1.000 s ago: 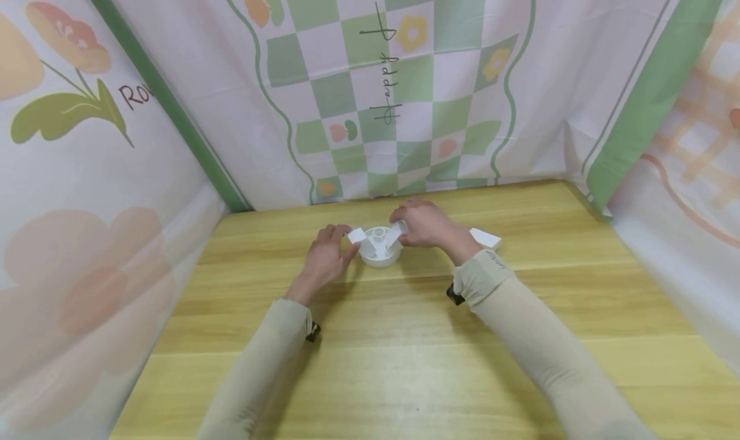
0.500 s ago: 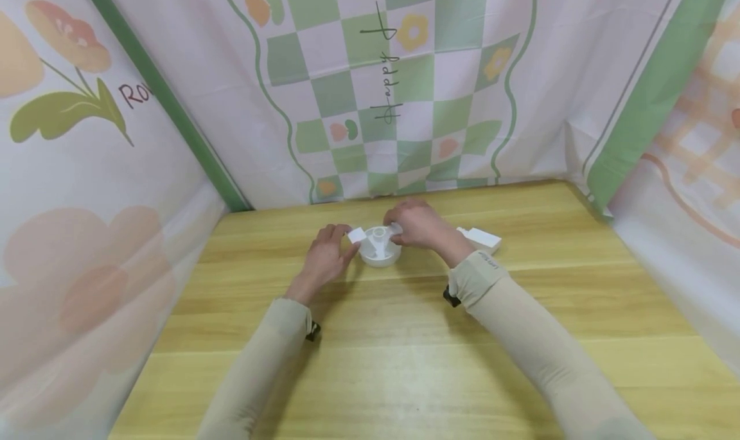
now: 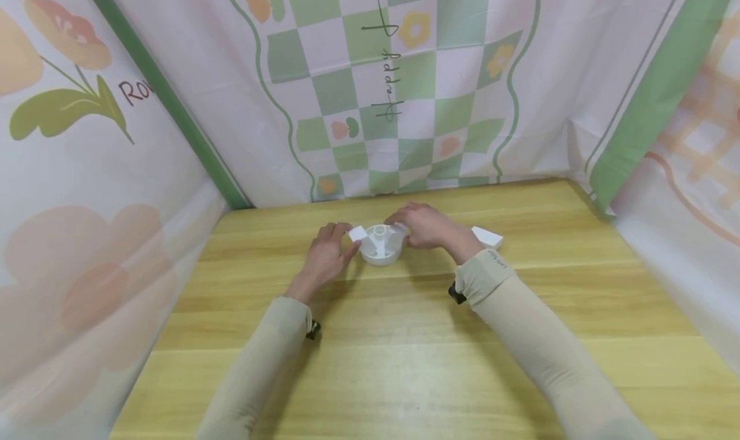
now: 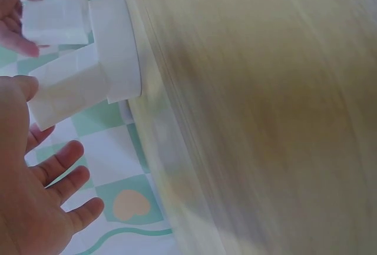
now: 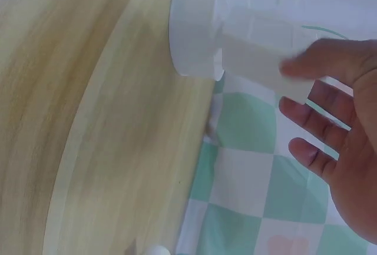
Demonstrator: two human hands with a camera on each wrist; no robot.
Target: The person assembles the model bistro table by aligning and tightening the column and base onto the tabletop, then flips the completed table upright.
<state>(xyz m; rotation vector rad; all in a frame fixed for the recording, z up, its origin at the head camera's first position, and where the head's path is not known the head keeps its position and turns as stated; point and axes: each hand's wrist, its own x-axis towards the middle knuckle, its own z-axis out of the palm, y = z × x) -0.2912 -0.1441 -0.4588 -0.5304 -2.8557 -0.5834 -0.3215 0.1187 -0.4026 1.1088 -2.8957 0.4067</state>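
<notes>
A round, shallow white base [image 3: 380,257] with a raised ring at its centre stands on the table between both hands. My left hand [image 3: 325,257] pinches the outer end of a flat white piece [image 4: 70,87] between thumb and index finger; its other fingers are spread apart. That piece slants outward from the base's rim. On the opposite side, my right hand [image 3: 429,227] pinches a similar white piece [image 5: 259,60] by its outer end, its inner end right at the base [image 5: 197,25]. How the pieces join the base inside is hidden in the wrist views.
Behind the right wrist lies another white piece [image 3: 487,237], partly hidden by the arm. The wooden table [image 3: 393,363] ends at a patterned curtain [image 3: 405,138] close behind the base, with printed cloth on both sides as well.
My right hand moves inward over the base with its white piece, then back slightly to the right, the piece now leaning outward more. My left hand stays in place, holding its piece.
</notes>
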